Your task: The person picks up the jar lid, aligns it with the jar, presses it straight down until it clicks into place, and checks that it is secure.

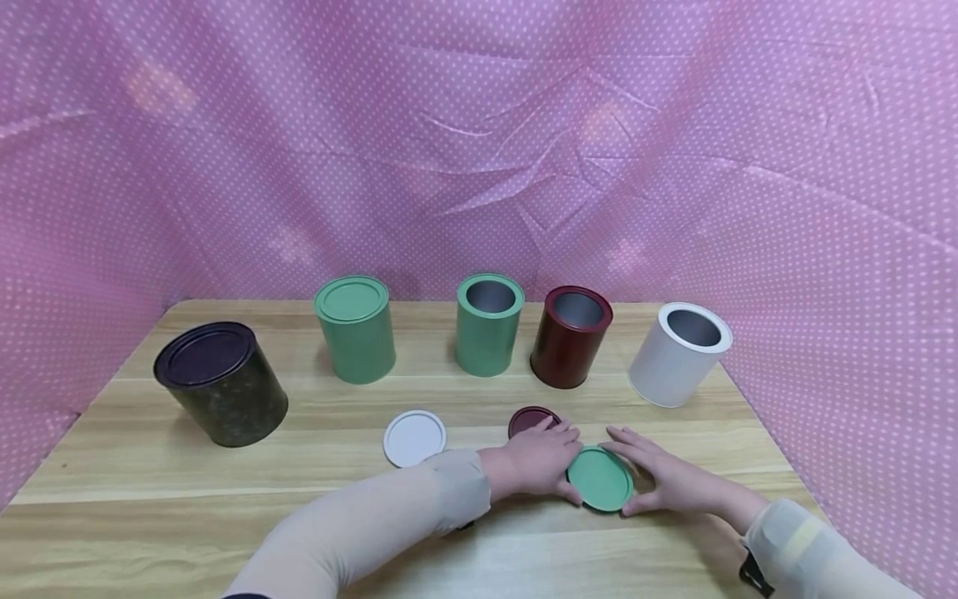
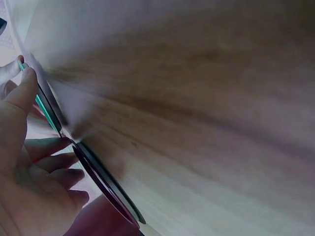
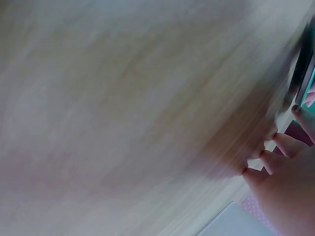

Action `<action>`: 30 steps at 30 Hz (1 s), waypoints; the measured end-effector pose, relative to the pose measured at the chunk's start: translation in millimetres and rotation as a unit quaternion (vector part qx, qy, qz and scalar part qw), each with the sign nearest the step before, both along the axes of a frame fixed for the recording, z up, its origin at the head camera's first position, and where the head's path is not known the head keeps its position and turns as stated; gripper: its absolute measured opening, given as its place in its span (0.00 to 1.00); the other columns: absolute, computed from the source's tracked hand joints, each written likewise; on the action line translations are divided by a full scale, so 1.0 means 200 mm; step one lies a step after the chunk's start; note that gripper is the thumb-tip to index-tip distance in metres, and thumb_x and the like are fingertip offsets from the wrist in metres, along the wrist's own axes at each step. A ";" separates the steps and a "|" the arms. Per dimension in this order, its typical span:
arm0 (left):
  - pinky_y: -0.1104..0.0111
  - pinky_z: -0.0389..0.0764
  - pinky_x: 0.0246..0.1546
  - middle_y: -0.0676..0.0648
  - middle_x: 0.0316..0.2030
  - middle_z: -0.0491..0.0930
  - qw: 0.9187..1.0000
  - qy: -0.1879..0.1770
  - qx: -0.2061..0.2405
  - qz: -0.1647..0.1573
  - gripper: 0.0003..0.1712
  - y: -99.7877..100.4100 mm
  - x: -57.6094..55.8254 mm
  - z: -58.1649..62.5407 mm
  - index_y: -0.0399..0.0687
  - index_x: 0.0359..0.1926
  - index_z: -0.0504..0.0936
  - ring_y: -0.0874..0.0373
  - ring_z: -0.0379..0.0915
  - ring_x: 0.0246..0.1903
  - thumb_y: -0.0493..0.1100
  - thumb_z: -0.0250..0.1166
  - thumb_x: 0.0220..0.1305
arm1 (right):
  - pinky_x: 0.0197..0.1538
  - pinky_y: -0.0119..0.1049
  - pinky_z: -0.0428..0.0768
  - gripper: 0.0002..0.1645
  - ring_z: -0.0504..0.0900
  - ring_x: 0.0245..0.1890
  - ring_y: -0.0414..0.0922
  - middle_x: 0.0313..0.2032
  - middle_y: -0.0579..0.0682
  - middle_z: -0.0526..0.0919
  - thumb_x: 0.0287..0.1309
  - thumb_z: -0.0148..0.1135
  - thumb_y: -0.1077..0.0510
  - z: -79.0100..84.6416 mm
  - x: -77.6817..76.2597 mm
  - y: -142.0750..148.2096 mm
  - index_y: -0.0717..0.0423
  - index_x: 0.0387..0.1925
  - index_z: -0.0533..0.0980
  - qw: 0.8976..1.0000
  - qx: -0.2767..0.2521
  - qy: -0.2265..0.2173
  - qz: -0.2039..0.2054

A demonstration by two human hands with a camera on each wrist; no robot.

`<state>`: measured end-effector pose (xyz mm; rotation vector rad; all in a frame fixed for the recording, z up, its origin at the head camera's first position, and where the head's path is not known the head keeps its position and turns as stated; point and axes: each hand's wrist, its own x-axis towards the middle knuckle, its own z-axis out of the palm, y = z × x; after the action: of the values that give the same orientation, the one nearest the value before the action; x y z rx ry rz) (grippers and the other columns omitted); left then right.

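Observation:
A round green lid (image 1: 600, 478) lies low over the table's front right, between both hands. My left hand (image 1: 540, 459) holds its left side, thumb at the near rim and index fingertip at the far rim. The other left fingers reach over a dark red lid (image 1: 530, 418), partly hidden beneath them. My right hand (image 1: 664, 476) grips the opposite side of the green lid, thumb near and fingers at the far right rim. In the left wrist view the green lid (image 2: 47, 112) shows edge-on beside the dark red lid (image 2: 106, 184).
A white lid (image 1: 415, 438) lies left of the left forearm. Behind stand a lidded dark can (image 1: 232, 399), a lidded green can (image 1: 359, 349), and uncovered green (image 1: 486, 345), dark red (image 1: 565, 353) and white (image 1: 666, 366) cans. A pink dotted cloth (image 1: 479, 150) hangs around the table.

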<state>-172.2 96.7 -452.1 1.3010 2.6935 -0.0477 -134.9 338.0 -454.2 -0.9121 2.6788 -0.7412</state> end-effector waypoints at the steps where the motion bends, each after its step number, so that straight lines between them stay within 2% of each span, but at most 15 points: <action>1: 0.61 0.54 0.74 0.51 0.69 0.65 1.000 -0.001 0.006 -0.002 0.45 0.00 0.00 0.00 0.50 0.67 0.69 0.55 0.53 0.73 0.72 0.59 0.57 | 0.64 0.64 0.57 0.51 0.55 0.68 0.71 0.70 0.68 0.58 0.47 0.70 0.38 0.00 0.00 0.00 0.60 0.67 0.65 1.000 -0.002 0.000 0.000; 5: 0.61 0.56 0.73 0.52 0.67 0.69 1.000 -0.007 0.028 -0.007 0.44 0.00 -0.01 0.01 0.50 0.66 0.70 0.56 0.56 0.71 0.70 0.61 0.57 | 0.71 0.46 0.56 0.51 0.55 0.67 0.71 0.70 0.67 0.59 0.48 0.70 0.38 -0.01 0.00 0.02 0.60 0.67 0.65 1.000 -0.009 -0.001 0.001; 8: 0.61 0.57 0.73 0.53 0.65 0.71 0.999 -0.017 0.042 -0.005 0.43 0.00 -0.01 0.01 0.49 0.65 0.71 0.56 0.57 0.71 0.69 0.63 0.56 | 0.71 0.32 0.52 0.50 0.55 0.68 0.71 0.70 0.66 0.59 0.49 0.69 0.38 0.00 0.00 0.03 0.59 0.68 0.64 1.000 -0.014 -0.007 0.003; 10: 0.61 0.58 0.72 0.54 0.64 0.72 0.999 -0.021 0.048 -0.005 0.42 0.00 0.00 0.01 0.49 0.64 0.72 0.55 0.58 0.71 0.69 0.64 0.56 | 0.70 0.30 0.51 0.50 0.55 0.68 0.70 0.70 0.66 0.59 0.49 0.69 0.38 0.00 0.00 0.04 0.58 0.68 0.64 1.000 -0.016 -0.011 0.004; 15: 0.60 0.57 0.73 0.55 0.63 0.73 0.997 -0.023 0.067 -0.005 0.41 0.00 0.00 0.01 0.50 0.63 0.72 0.55 0.58 0.71 0.68 0.65 0.56 | 0.71 0.32 0.53 0.50 0.55 0.68 0.70 0.70 0.66 0.60 0.49 0.69 0.38 0.00 0.01 0.05 0.57 0.68 0.64 1.000 -0.020 -0.013 0.004; 20: 0.60 0.57 0.73 0.54 0.63 0.73 0.996 -0.027 0.086 0.005 0.39 0.00 0.01 0.02 0.51 0.63 0.72 0.54 0.58 0.71 0.67 0.65 0.56 | 0.69 0.26 0.53 0.52 0.58 0.66 0.70 0.69 0.67 0.61 0.49 0.70 0.40 0.00 0.00 0.06 0.62 0.68 0.63 1.000 -0.026 0.004 0.004; 22: 0.60 0.57 0.73 0.53 0.64 0.72 0.995 -0.030 0.090 0.010 0.39 0.00 0.01 0.02 0.52 0.63 0.72 0.54 0.58 0.71 0.67 0.65 0.56 | 0.69 0.27 0.54 0.53 0.60 0.66 0.70 0.68 0.67 0.62 0.49 0.70 0.40 0.00 0.00 0.06 0.64 0.68 0.62 1.000 -0.029 0.010 0.006; 24: 0.60 0.56 0.73 0.53 0.64 0.72 0.995 -0.033 0.093 0.014 0.39 0.00 0.01 0.03 0.52 0.63 0.72 0.54 0.58 0.71 0.67 0.65 0.56 | 0.70 0.32 0.58 0.53 0.61 0.66 0.69 0.68 0.67 0.63 0.49 0.70 0.40 0.01 -0.01 0.06 0.65 0.69 0.61 0.999 -0.029 0.010 0.007; 27: 0.59 0.57 0.73 0.53 0.64 0.72 0.994 -0.036 0.099 0.016 0.39 -0.01 0.01 0.03 0.52 0.63 0.72 0.53 0.58 0.71 0.66 0.66 0.55 | 0.69 0.46 0.64 0.54 0.63 0.65 0.68 0.68 0.66 0.64 0.49 0.70 0.40 0.01 -0.02 0.06 0.65 0.69 0.60 0.999 -0.030 0.008 0.009; 30: 0.58 0.57 0.73 0.53 0.64 0.72 0.993 -0.040 0.107 0.015 0.39 -0.01 0.00 0.03 0.52 0.63 0.72 0.52 0.58 0.71 0.66 0.66 0.55 | 0.65 0.56 0.66 0.54 0.64 0.65 0.67 0.68 0.65 0.65 0.49 0.70 0.40 0.01 -0.02 0.06 0.64 0.69 0.60 1.000 -0.028 0.008 0.008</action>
<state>-171.3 94.8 -446.1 1.2873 2.7077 0.2990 -139.5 349.8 -452.0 -0.9564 2.6729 -0.8135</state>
